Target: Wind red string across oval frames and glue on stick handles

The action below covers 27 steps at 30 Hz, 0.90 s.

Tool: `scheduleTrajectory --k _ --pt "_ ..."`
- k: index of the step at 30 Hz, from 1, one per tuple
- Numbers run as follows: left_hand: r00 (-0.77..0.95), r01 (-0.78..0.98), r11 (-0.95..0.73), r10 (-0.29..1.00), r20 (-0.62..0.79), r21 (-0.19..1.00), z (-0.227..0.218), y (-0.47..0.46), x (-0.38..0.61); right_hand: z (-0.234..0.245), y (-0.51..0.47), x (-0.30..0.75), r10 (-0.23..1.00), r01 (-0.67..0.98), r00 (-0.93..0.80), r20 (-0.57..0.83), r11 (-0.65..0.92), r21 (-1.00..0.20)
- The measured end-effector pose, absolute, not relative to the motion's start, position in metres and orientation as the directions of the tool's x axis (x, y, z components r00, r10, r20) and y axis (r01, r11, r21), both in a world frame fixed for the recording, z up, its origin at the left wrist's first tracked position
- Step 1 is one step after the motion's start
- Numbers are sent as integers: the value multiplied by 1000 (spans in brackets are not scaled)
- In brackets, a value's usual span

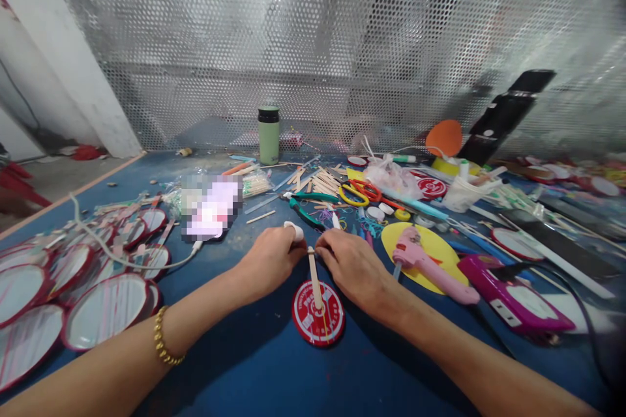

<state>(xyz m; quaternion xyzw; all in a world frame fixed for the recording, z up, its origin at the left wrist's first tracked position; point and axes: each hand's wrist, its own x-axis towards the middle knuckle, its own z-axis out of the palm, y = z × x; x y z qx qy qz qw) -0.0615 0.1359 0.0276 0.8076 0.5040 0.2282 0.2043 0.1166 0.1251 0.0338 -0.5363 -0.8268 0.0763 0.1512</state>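
Both grips are closed and meet at one spot: our left hand and our right hand pinch the far end of a wooden craft stick from either side, fingertips almost touching, with nothing else held in either palm. A white finger guard caps one left finger just above the pinch. From the grip the stick runs back toward us and lies flat across a red round disc, which rests on the blue bench directly below our hands. We judge the stick light and stiff but thin, likely to snap if bent, so its free far end, where we pinch it, is the sound place to hold. The disc looks thin and light, apt to slide on the bench, and is best pressed flat or lifted by its rim. Just right of the grip a pink glue gun lies on a yellow paper circle, and its hot nozzle is worth keeping clear of. Beyond the grip lie green-handled pliers, scissors and a heap of loose sticks. Well to the left sit many red-rimmed discs with a white cable across them.
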Motion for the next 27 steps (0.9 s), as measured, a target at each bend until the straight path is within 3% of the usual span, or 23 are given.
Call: scheduleTrajectory --k 27 --pt "402 734 -415 903 148 538 29 135 -62 35 124 116 909 866 -389 150 416 -277"
